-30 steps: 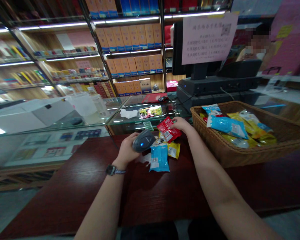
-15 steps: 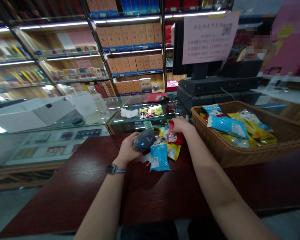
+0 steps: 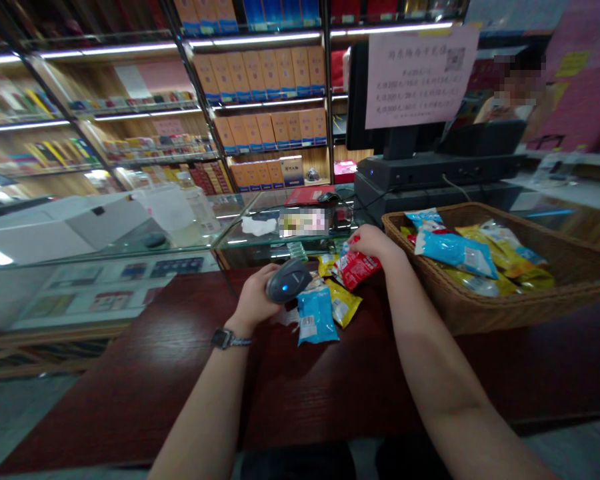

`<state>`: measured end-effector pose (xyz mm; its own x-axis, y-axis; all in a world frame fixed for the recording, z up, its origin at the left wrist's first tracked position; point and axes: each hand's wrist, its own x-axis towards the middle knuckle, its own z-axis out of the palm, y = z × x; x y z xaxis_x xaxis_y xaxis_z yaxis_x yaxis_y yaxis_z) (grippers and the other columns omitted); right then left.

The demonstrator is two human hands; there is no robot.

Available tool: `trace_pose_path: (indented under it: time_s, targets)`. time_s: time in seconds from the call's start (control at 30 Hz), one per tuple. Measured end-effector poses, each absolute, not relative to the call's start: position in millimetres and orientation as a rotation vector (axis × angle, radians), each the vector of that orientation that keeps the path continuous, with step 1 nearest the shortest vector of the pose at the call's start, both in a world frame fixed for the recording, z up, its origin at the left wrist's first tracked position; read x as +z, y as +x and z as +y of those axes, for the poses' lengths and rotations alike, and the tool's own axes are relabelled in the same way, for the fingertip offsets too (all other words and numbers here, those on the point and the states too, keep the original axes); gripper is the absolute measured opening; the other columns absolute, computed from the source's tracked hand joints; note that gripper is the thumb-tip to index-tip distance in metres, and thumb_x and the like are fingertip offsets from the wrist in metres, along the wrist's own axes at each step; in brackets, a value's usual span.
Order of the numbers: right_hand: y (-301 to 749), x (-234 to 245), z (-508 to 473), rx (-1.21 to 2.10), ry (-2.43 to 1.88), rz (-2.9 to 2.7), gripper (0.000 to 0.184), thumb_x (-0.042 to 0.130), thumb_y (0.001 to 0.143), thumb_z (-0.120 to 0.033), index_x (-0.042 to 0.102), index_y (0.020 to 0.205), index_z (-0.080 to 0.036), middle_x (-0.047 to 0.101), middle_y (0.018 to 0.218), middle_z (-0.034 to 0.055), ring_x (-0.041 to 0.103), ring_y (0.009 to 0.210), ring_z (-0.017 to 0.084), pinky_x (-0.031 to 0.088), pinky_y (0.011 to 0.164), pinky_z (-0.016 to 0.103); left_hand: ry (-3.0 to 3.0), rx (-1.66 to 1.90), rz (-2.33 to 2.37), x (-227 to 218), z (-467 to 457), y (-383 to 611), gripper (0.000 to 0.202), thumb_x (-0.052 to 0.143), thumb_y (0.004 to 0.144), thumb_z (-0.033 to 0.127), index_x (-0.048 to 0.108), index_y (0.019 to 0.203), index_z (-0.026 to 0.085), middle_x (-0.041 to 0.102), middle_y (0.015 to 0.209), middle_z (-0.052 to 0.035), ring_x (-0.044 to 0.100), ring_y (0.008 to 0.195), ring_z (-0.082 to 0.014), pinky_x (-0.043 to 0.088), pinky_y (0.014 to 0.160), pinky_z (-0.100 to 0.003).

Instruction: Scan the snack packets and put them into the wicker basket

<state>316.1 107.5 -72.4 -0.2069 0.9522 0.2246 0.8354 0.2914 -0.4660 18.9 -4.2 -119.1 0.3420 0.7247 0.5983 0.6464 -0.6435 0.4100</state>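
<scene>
My left hand is wrapped round a dark grey barcode scanner with a blue light on it. In my right hand, the fingers grip the upper edge of a red snack packet, which is tilted above the heap. A blue packet lies on the dark wooden table just right of the scanner. Beside it rests a yellow packet, with another yellow packet behind, partly covered. The scanner hides some of what lies under it.
A wicker basket holding several blue and yellow packets stands right of my right forearm. Behind the table are a glass counter, a phone and a monitor. A person is at the back right.
My right hand has lifted the red packet slightly and turned it, shifting a little right. The yellow packet has turned, and the blue one has slid slightly. My left hand keeps its place.
</scene>
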Motion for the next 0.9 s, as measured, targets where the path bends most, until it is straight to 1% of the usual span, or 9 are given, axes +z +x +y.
trace_pose_path:
  time_s: [0.03,0.13,0.23,0.33,0.43,0.6,0.73,0.9]
  targets:
    - [318.4,-72.9,109.0,0.351,-1.579,-2.098,0.012,0.075,0.068,-0.020,0.081,0.078,-0.017,0.075,0.079,0.0098,0.068,0.077,0.022,0.047,0.067,0.027,2.479,1.200,1.271,-119.1,-4.3,18.9,0.038,0.068,0.066,0.013,0.067,0.104,0.018,0.068,0.105,-0.0080,0.067,0.091,-0.0227,0.055,0.082,-0.034]
    - [324.2,-74.4,113.3,0.397,-1.465,-2.082,0.018,0.068,0.077,-0.025,0.081,0.085,-0.016,0.076,0.079,0.0081,0.067,0.074,0.020,0.046,0.067,0.026,2.435,1.232,1.235,-118.8,-4.6,19.4,0.039,0.068,0.066,0.012,0.066,0.104,0.018,0.068,0.102,-0.0075,0.068,0.089,-0.0222,0.055,0.080,-0.033]
    - [323.1,-75.1,114.7,0.457,-1.297,-2.005,0.026,0.066,0.081,-0.035,0.081,0.093,-0.017,0.077,0.083,0.0061,0.068,0.078,0.020,0.046,0.069,0.026,2.433,1.243,1.215,-118.4,-5.0,19.9,0.037,0.068,0.065,0.011,0.066,0.102,0.017,0.068,0.101,-0.0074,0.068,0.089,-0.0219,0.054,0.080,-0.033]
    - [314.2,-73.8,112.3,0.517,-1.140,-1.904,0.029,0.065,0.083,-0.038,0.080,0.097,-0.017,0.077,0.090,0.0051,0.069,0.084,0.020,0.048,0.075,0.026,2.439,1.233,1.228,-118.7,-5.1,19.8,0.037,0.067,0.066,0.012,0.066,0.103,0.017,0.068,0.102,-0.0071,0.067,0.089,-0.0215,0.054,0.079,-0.032]
    - [302.7,-71.4,108.7,0.520,-1.044,-1.838,0.028,0.064,0.084,-0.036,0.079,0.099,-0.017,0.077,0.096,0.0057,0.069,0.088,0.021,0.049,0.080,0.028,2.421,1.239,1.234,-119.5,-4.6,18.9,0.037,0.067,0.067,0.012,0.066,0.104,0.017,0.068,0.102,-0.0073,0.067,0.088,-0.0211,0.055,0.078,-0.032]
    - [287.8,-69.7,104.0,0.496,-0.981,-1.820,0.022,0.064,0.084,-0.028,0.078,0.098,-0.019,0.077,0.099,0.0053,0.069,0.093,0.021,0.049,0.087,0.030,2.378,1.304,1.252,-119.0,-4.5,17.6,0.034,0.068,0.067,0.013,0.066,0.100,0.017,0.069,0.098,-0.0065,0.068,0.086,-0.0213,0.055,0.077,-0.032]
    - [281.0,-68.6,98.4,0.427,-0.935,-1.845,0.023,0.063,0.084,-0.024,0.077,0.102,-0.020,0.076,0.103,0.0041,0.069,0.096,0.020,0.049,0.091,0.030,2.343,1.338,1.246,-117.8,-6.2,18.0,0.037,0.070,0.066,0.015,0.065,0.103,0.017,0.070,0.097,-0.0067,0.068,0.085,-0.0218,0.055,0.076,-0.032]
    - [280.4,-64.1,91.5,0.353,-0.895,-1.857,0.024,0.060,0.085,-0.021,0.076,0.104,-0.019,0.074,0.110,0.0063,0.067,0.103,0.021,0.047,0.097,0.031,2.344,1.274,1.273,-118.6,-6.8,17.1,0.036,0.070,0.067,0.017,0.065,0.103,0.017,0.070,0.091,-0.0049,0.067,0.078,-0.0194,0.054,0.072,-0.031]
